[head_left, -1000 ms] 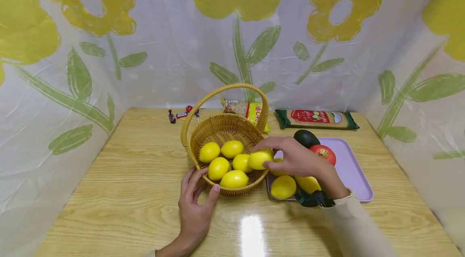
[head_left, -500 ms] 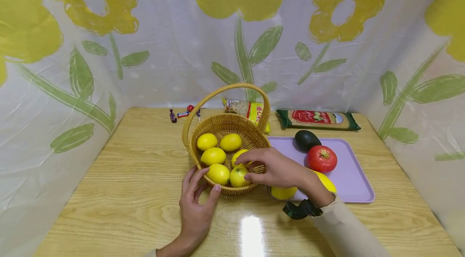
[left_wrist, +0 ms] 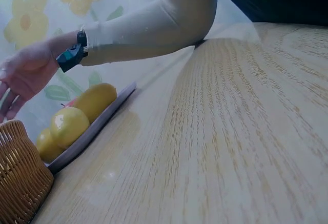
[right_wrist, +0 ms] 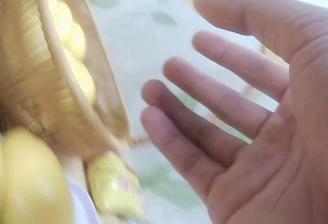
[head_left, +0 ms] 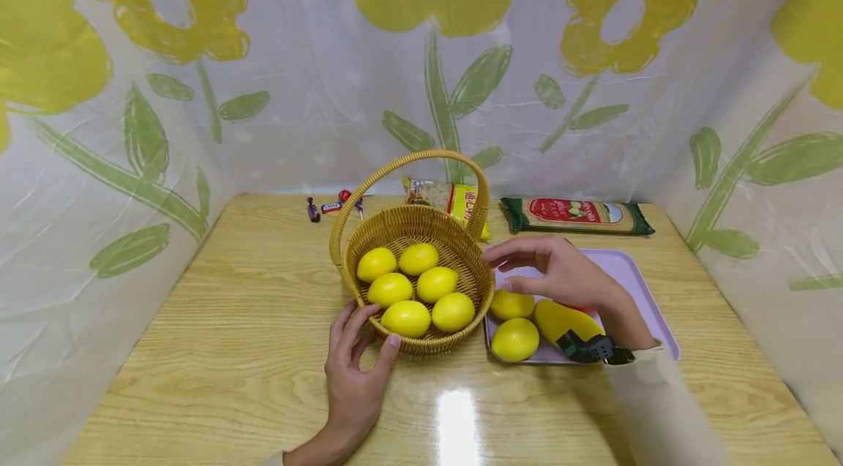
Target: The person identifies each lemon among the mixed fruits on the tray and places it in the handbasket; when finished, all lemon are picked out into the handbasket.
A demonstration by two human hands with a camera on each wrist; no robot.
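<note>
Basket lemons: six lie in the wicker basket (head_left: 394, 226), between the two hands.
Left hand (head_left: 356, 371): fingers and thumb bent against the basket's near-left rim, holding it.
Right hand (head_left: 568, 274): fingers spread apart, above the purple tray (head_left: 617, 268), fingertips just beside the basket's right rim.
Tray fruit: two lemons beside a yellow mango (head_left: 565, 322), below the right hand.
Back edge: packets and sweets.
</note>
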